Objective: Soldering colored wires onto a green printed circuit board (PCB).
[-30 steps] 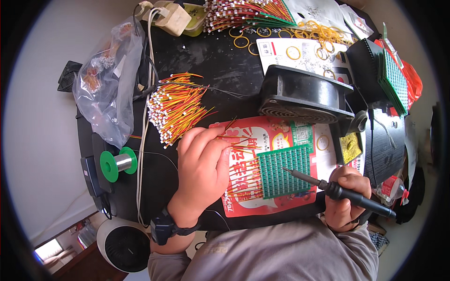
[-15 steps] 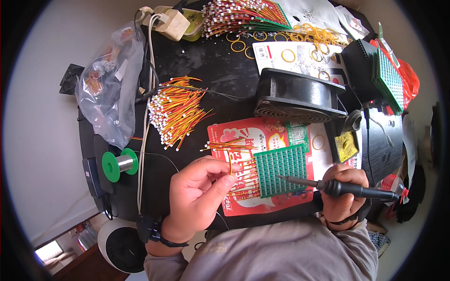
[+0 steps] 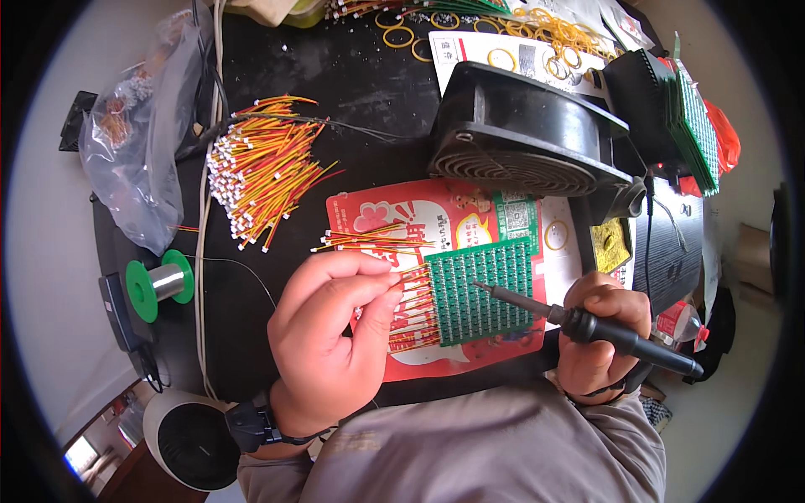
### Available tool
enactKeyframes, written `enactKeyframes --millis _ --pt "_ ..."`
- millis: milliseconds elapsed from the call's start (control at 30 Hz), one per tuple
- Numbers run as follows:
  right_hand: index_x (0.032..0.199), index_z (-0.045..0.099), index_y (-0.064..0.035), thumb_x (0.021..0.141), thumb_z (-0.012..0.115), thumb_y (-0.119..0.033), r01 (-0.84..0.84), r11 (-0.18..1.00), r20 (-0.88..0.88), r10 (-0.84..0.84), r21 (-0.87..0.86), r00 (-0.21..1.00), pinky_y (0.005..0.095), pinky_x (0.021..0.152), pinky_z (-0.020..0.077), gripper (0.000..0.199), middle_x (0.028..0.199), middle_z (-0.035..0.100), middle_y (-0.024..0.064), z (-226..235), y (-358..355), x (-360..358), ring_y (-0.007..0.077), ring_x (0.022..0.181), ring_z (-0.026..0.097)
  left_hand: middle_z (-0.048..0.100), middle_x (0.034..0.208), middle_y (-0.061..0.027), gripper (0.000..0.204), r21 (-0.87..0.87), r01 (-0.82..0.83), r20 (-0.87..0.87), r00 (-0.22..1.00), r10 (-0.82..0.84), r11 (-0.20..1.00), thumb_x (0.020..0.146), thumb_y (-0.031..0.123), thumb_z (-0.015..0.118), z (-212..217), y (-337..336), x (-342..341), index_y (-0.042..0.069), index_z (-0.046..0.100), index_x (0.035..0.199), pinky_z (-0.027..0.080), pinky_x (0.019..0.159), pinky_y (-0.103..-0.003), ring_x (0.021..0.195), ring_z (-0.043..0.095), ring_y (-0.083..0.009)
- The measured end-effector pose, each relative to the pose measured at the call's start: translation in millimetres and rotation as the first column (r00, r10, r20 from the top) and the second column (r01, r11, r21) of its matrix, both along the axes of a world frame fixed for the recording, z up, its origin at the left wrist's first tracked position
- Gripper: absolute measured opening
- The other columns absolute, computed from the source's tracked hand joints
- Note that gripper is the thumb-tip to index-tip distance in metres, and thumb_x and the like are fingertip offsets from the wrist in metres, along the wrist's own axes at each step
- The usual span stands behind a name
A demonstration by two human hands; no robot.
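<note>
A green circuit board [image 3: 495, 302] with rows of small pads lies on a red printed sheet [image 3: 461, 369]. Several red and yellow wire leads [image 3: 415, 323] run out from its left edge. My left hand [image 3: 327, 335] pinches a wire lead [image 3: 411, 273] between thumb and fingertips, close to the board's upper left edge; the fingers cover part of it. Wrapped in my right hand [image 3: 599, 335] is a soldering iron [image 3: 633, 339], its tip pointing left over the upper middle of the board. Whether the tip touches the board I cannot tell.
Loose leads [image 3: 369, 238] lie above the board, and a big pile [image 3: 264, 168] sits farther left. A solder spool [image 3: 172, 283] stands at left. Behind the board is a black fan [image 3: 528, 126]. A tray with yellow sponge [image 3: 610, 245] and an iron holder [image 3: 625, 201] sit at right.
The view has shifted, so the table things sit farther left and higher. My left hand has brought the lead to the board's left edge. The iron stays over the board.
</note>
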State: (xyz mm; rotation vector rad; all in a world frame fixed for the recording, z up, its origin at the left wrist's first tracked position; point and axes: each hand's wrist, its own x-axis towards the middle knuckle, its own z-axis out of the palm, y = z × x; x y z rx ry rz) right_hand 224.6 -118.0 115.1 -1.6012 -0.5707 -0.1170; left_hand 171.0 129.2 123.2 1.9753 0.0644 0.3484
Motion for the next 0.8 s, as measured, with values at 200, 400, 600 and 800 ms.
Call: enactKeyframes --millis 200,400,600,800 --pt "0.108 0.048 0.0040 0.093 0.068 -0.036 -0.103 0.995 0.035 0.103 -0.004 0.994 0.0300 0.049 0.0403 0.047 0.068 0.054 0.0097 -5.8 -9.7 5.7 0.0170 0.054 0.053 0.068 0.094 -0.0144 0.020 0.314 0.120 0.017 0.991 -0.132 0.942 0.075 -0.010 0.068 -9.3 -8.4 1.3 -0.002 0.069 0.093 0.054 0.068 -0.037 0.079 0.065 -0.0315" --pt "0.106 0.048 0.0051 0.094 0.067 -0.035 -0.019 0.999 0.043 0.018 0.027 0.999 0.0291 0.046 0.0393 0.046 0.069 0.054 0.0098 -10.0 -11.4 5.1 0.0157 0.052 0.052 0.069 0.103 -0.0123 0.022 0.384 0.214 -0.005 0.973 -0.230 0.898 0.070 -0.009 0.068 -20.9 -21.3 -3.2 -0.002 0.069 0.091 0.053 0.070 -0.037 0.083 0.063 -0.0294" --pt "0.101 0.050 0.0078 0.093 0.068 -0.033 0.012 0.995 0.117 -0.023 0.096 0.993 0.0283 0.042 0.0368 0.046 0.072 0.054 0.0100 -13.5 -8.1 6.9 0.0149 0.049 0.049 0.068 0.106 -0.0115 0.023 0.422 0.288 -0.023 0.951 -0.307 0.860 0.070 0.001 0.069 -22.1 -16.6 -5.2 -0.002 0.070 0.092 0.051 0.074 -0.038 0.090 0.061 -0.0263" --pt "0.098 0.049 0.0030 0.096 0.061 -0.038 0.022 0.999 0.074 -0.024 0.024 0.997 0.0272 0.046 0.0307 0.043 0.066 0.047 0.0075 -7.6 -2.3 4.4 0.0125 0.051 0.043 0.067 0.096 -0.0110 0.021 0.266 0.223 0.020 0.972 -0.236 0.938 0.070 -0.004 0.073 -12.4 -13.4 0.1 -0.002 0.070 0.091 0.052 0.067 -0.036 0.076 0.063 -0.0261"
